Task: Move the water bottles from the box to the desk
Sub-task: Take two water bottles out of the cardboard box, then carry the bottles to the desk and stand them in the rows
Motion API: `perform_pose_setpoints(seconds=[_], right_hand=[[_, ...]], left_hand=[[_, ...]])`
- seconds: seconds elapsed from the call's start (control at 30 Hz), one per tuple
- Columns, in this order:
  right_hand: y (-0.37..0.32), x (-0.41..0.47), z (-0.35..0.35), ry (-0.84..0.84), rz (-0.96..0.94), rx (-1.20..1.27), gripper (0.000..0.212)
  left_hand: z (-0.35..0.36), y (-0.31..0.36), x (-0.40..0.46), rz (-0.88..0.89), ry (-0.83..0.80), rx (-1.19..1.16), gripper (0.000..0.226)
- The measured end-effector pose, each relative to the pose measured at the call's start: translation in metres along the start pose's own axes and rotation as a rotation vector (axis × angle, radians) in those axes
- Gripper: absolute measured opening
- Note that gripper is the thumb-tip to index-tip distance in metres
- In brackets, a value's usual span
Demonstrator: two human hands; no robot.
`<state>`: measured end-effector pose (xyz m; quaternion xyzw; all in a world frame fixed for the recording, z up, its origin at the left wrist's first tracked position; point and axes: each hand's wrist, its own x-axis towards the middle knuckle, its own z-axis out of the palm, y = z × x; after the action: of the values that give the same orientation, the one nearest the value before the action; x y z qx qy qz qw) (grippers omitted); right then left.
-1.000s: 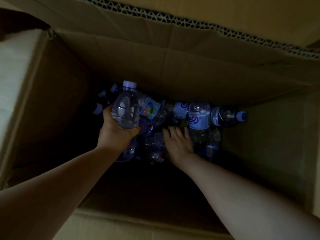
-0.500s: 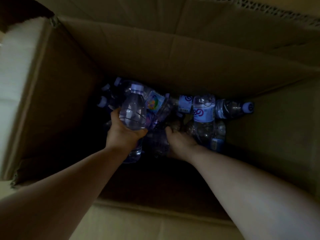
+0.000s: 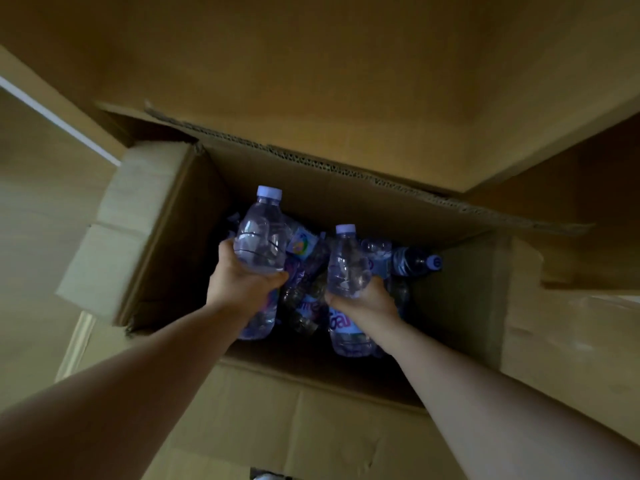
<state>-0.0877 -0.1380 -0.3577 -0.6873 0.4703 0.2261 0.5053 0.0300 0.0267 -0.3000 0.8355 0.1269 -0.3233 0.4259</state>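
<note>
Two forearms are showing, reaching in from the near edge of the cardboard box (image 3: 166,237), and both are bare as far up as they can be seen: no sleeve, cuff or glove is covering them. The left hand (image 3: 239,282) and the right hand (image 3: 367,303) are likewise wearing nothing; no ring, watch or band is showing at the wrists or fingers. The light is dim, so finer marks on them are staying unreadable.

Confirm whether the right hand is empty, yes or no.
No, the right hand grips a clear water bottle above the box.
</note>
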Motion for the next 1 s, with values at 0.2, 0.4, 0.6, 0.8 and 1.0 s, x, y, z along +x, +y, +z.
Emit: perform_pose_setpoints(seconds=[0.2, 0.4, 0.6, 0.8, 1.0], right_hand=[[-0.044, -0.080, -0.028, 0.055, -0.060, -0.010, 0.062], [-0.096, -0.151, -0.036, 0.077, -0.101, 0.051, 0.063], [-0.158, -0.230, -0.037, 0.216, -0.247, -0.009, 0.058], [-0.221, -0.315, -0.023, 0.220, -0.382, -0.075, 0.059], [-0.264, -0.396, 0.024, 0.187, -0.495, -0.188, 0.057]], left_hand=[[-0.035, 0.030, -0.054, -0.004, 0.057, -0.043, 0.063], [-0.083, 0.049, -0.110, 0.007, 0.140, -0.081, 0.061], [-0.146, 0.069, -0.171, 0.002, 0.220, -0.201, 0.062], [-0.210, 0.078, -0.233, -0.035, 0.339, -0.394, 0.058], [-0.279, 0.064, -0.291, -0.040, 0.508, -0.558, 0.059]])
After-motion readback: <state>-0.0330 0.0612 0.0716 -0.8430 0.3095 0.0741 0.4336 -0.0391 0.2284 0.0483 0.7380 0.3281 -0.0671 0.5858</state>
